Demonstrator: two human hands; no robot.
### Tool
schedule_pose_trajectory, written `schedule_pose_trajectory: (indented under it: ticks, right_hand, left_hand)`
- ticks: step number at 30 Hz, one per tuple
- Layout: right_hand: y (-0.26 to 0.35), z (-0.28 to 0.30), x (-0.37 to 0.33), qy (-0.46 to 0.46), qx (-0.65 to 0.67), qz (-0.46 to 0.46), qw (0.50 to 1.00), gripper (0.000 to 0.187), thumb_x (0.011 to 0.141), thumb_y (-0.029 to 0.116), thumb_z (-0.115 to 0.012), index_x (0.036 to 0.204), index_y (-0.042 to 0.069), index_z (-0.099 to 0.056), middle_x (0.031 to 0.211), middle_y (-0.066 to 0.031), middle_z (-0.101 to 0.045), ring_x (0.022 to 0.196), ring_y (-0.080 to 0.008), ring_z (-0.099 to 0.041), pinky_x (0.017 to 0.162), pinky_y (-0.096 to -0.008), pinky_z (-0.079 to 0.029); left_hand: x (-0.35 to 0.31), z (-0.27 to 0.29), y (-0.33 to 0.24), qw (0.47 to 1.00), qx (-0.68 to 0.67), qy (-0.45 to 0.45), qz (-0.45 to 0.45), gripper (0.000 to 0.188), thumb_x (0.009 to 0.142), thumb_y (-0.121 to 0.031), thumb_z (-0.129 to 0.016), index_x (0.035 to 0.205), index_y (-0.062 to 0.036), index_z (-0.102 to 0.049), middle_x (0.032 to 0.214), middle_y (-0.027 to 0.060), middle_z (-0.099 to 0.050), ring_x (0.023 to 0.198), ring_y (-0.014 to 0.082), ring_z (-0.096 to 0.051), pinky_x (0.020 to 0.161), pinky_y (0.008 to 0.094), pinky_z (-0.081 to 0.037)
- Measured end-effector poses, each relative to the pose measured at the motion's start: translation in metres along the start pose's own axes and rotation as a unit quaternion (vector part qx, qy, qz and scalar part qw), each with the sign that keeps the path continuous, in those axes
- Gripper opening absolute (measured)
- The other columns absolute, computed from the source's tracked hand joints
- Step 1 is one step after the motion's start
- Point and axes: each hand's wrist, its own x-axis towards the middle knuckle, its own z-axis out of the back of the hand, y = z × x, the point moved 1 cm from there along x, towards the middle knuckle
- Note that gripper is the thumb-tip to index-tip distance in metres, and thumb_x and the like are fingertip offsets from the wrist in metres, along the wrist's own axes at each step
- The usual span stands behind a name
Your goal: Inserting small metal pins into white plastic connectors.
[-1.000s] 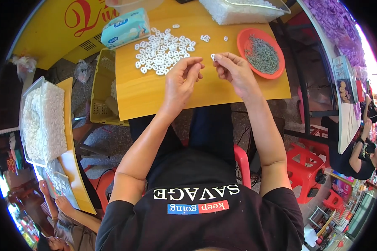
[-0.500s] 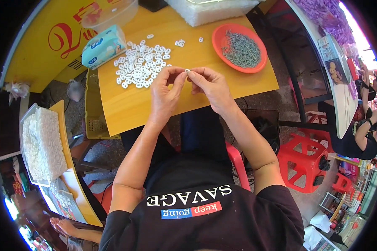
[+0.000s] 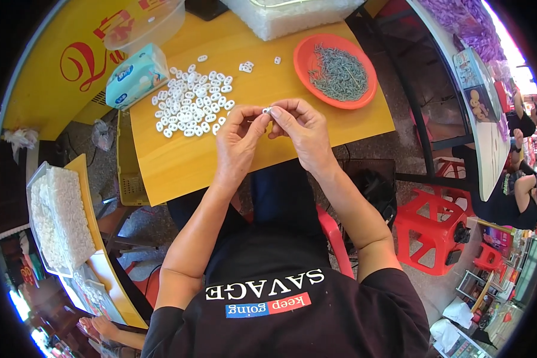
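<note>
Over the near part of the yellow table (image 3: 262, 65), my left hand (image 3: 237, 143) and my right hand (image 3: 304, 131) meet, thumbs and forefingers pinched together. Between the fingertips sits a small white plastic piece (image 3: 267, 110), mostly covered, so its details are hard to see. To the left of my hands lies a loose spread of white oval plastic pieces with two holes (image 3: 192, 108). On the right stands a red-orange bowl (image 3: 365, 98) holding many thin grey metal screws or pins (image 3: 339, 73).
A blue tissue pack (image 3: 137, 76) rests at the table's left edge. Behind are a clear tub (image 3: 146, 27) and a large container of white pieces (image 3: 292, 18). A few white pieces (image 3: 246, 67) lie mid-table. Red stools (image 3: 429, 232) stand right; another full clear bin (image 3: 59, 215) is left.
The head view has shifted slightly, so the table appears lower and farther left. Both hands stay pinched together on the small piece, with only a slight change in finger position.
</note>
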Motion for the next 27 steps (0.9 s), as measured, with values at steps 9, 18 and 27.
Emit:
schedule_pose_trajectory:
  ticks: [9,18,27]
  right_hand:
    - [0.044,0.054,0.047,-0.051,-0.366,0.167,0.914,0.01,0.088,0.011,-0.067,0.092,0.002,-0.068,0.085,-0.0027,-0.067,0.071,-0.0073,-0.059,0.065,-0.0232,-0.048]
    - [0.087,0.111,0.12,-0.017,-0.659,0.206,0.723,0.015,0.085,0.019,-0.067,0.091,0.006,-0.069,0.088,-0.0101,-0.066,0.078,-0.027,-0.065,0.07,-0.0368,-0.051]
    - [0.068,0.096,0.147,0.026,-0.786,0.184,0.589,0.018,0.085,0.023,-0.066,0.088,0.006,-0.07,0.09,-0.0121,-0.065,0.085,-0.032,-0.065,0.074,-0.0434,-0.052]
  left_hand:
    - [0.007,0.001,0.008,0.999,-0.013,-0.019,0.047,0.012,0.094,-0.011,-0.062,0.101,-0.0016,-0.061,0.091,-0.0011,-0.061,0.081,0.0049,-0.054,0.073,0.0199,-0.045]
    - [0.009,-0.001,0.007,0.998,0.006,0.004,0.066,0.01,0.094,-0.008,-0.062,0.101,-0.0008,-0.059,0.088,-0.0028,-0.056,0.079,0.0035,-0.051,0.072,0.0181,-0.043]
    - [0.01,0.0,0.01,0.998,-0.007,0.01,0.062,0.01,0.095,-0.006,-0.059,0.103,0.0005,-0.059,0.094,0.0019,-0.057,0.082,0.0076,-0.054,0.075,0.0213,-0.046]
